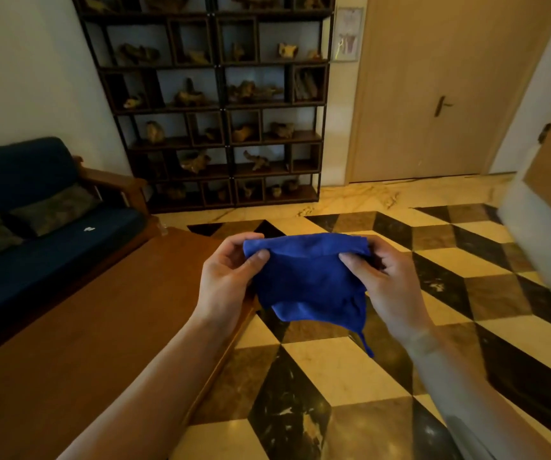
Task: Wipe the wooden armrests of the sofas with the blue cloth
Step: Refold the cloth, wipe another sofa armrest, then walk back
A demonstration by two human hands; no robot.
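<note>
I hold the blue cloth [307, 277] spread in front of me at chest height, above the floor. My left hand [226, 277] pinches its upper left corner and my right hand [388, 280] pinches its upper right corner. The cloth hangs loosely between them, with a small loop dangling at its lower right. A dark blue sofa [35, 247] stands at the left. Its wooden armrest [114, 180] shows at the far end, well away from both hands.
A low wooden table [85, 327] lies under my left forearm, between me and the sofa. Two dark cushions [51, 207] rest on the sofa seat. A tall dark shelf unit [214, 104] with carved wooden pieces stands ahead, a closed door [433, 94] to its right. Checkered tile floor [466, 293] spreads right.
</note>
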